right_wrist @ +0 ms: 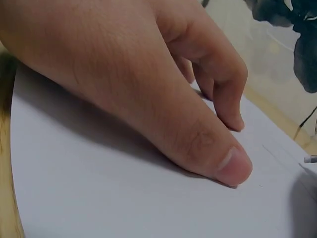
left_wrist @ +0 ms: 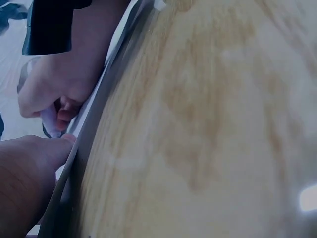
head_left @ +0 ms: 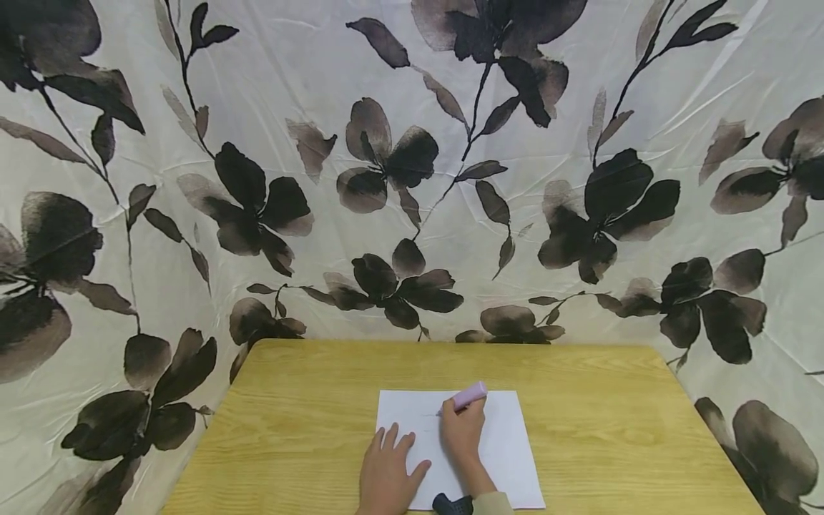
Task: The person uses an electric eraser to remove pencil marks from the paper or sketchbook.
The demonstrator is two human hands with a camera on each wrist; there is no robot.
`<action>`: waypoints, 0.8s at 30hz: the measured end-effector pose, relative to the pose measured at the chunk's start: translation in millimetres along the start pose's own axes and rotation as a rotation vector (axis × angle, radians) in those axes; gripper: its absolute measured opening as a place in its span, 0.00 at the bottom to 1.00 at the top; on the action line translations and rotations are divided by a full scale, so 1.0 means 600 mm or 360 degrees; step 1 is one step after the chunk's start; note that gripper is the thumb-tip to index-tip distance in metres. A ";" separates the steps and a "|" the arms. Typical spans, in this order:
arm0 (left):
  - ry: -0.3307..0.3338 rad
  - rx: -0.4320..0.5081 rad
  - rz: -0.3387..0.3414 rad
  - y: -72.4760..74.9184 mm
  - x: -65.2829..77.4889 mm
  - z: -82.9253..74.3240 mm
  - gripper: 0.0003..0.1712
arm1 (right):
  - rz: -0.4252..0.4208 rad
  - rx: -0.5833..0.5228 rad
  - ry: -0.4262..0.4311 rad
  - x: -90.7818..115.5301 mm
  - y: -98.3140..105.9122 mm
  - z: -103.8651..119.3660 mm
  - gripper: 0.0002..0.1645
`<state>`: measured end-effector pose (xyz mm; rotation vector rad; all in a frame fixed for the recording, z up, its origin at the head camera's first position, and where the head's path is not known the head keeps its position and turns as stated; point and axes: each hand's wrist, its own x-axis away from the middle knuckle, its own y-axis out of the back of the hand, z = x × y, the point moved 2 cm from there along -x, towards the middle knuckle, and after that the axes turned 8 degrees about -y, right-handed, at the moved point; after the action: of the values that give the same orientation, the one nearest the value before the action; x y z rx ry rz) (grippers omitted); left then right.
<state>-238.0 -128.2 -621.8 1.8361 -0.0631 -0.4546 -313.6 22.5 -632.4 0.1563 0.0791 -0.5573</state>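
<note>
A white sheet of paper lies on the table with a few faint, thin lines near its upper middle. My right hand grips a thick lilac pen, its tip down at the lines and its fat end tilted up to the right. My left hand rests on the sheet's lower left part, fingers spread. In the right wrist view the left thumb presses on the paper, and the pen tip shows at the right edge. The left wrist view catches the lilac pen between the right fingers.
A yellow wood-grain table extends around the paper. Behind it and at both sides hangs a pale cloth with dark flowers. A black wrist device sits at the right wrist, by a beige sleeve.
</note>
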 end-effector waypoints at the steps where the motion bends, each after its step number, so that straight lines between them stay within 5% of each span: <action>1: 0.0001 -0.0002 -0.0003 0.000 0.000 0.000 0.33 | 0.0000 0.0001 -0.0006 0.000 0.000 0.000 0.18; 24: 0.0025 0.0049 -0.0010 -0.004 0.000 -0.001 0.32 | 0.0116 0.0010 -0.0021 -0.004 0.004 -0.005 0.17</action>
<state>-238.4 -127.0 -623.9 1.8703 -0.0536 -0.4459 -314.6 26.1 -634.5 0.1613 0.0587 -0.4857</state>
